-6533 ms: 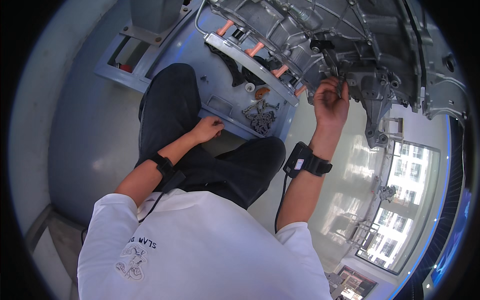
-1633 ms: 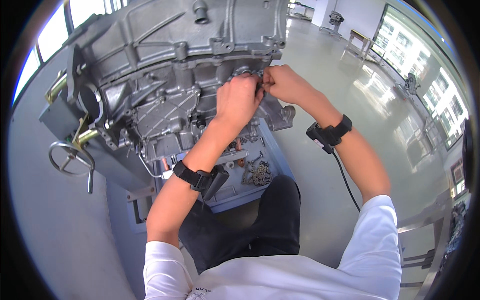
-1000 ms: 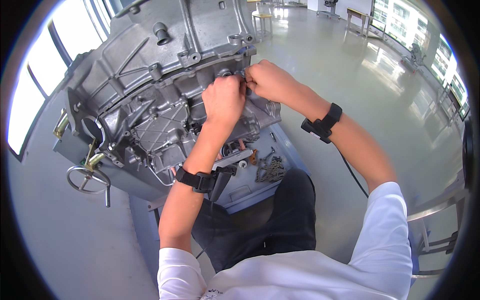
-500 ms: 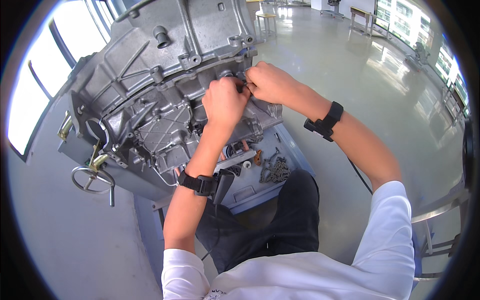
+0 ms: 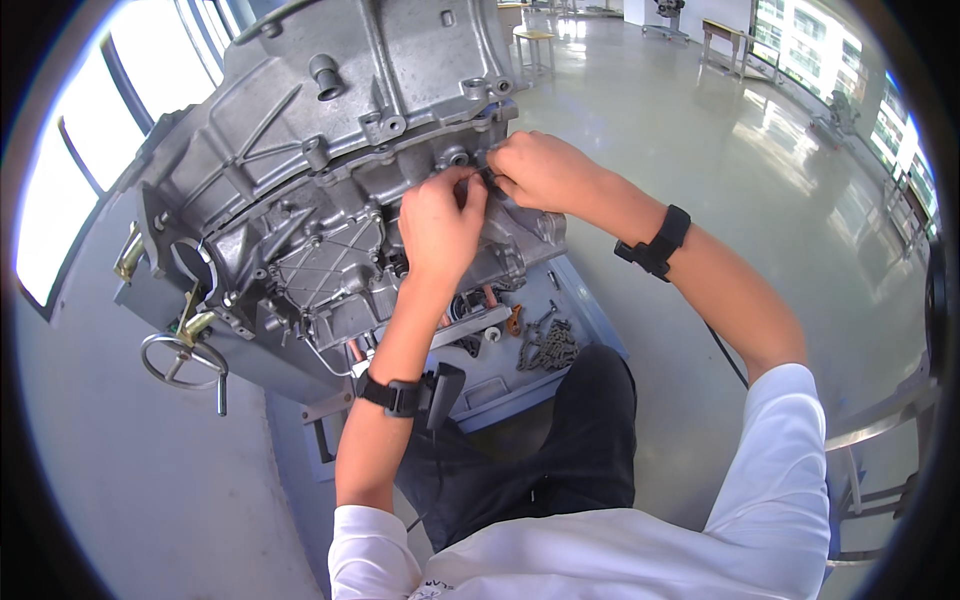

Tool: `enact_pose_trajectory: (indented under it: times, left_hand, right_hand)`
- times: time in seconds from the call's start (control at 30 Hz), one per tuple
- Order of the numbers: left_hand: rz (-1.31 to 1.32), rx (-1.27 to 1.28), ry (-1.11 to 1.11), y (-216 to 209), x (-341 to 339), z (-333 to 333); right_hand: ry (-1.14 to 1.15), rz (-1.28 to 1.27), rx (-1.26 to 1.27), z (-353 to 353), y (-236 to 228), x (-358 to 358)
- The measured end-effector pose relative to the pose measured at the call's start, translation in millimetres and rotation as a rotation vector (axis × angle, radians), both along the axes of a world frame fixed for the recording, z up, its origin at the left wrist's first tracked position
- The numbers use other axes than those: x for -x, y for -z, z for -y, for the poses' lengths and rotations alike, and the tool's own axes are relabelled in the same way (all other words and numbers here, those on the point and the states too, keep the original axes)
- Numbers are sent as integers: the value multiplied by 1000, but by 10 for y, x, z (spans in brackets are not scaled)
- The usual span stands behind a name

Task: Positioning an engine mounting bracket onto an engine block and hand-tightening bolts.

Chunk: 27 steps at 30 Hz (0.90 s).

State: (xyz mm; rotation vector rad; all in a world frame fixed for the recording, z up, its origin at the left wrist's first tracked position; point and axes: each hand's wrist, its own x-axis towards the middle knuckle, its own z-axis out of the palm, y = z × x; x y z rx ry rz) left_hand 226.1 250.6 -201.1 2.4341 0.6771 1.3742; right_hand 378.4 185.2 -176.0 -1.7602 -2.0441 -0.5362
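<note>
A large grey cast-metal housing, with ribs and bolt bosses along its flange, fills the upper left. At the right end of its lower section, both hands work close together. My left hand is closed, thumb and index finger pinched near a round boss; anything between those fingertips is too small to make out. Just right of it, my right hand has its fingers curled in against the casting, and its fingertips are partly hidden. A ribbed cover plate lies left of my left hand.
Below the housing is a blue-grey tray with a pile of small metal parts and an orange-brown piece. A handwheel sticks out at the left. A metal-framed chair stands at the right, a stool far off.
My hands were touching at the fingertips; now a small gap shows between them. The left one has shifted slightly left and down, uncovering the round boss. The right has barely moved.
</note>
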Motion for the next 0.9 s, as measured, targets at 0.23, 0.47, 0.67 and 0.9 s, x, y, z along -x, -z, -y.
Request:
enact_pose_trajectory:
  times: [0.23, 0.47, 0.67, 0.9]
  left_hand:
    - [171, 375, 233, 592, 700, 159]
    - [32, 683, 160, 1981, 1230, 194]
    - [-65, 841, 102, 3023, 1491, 403]
    - [-245, 753, 105, 3577, 1645, 316]
  right_hand:
    - [151, 144, 101, 61, -60, 73]
    - [86, 236, 144, 21, -157, 141]
    - [86, -73, 306, 54, -272, 167]
    - [124, 409, 70, 97, 3, -107]
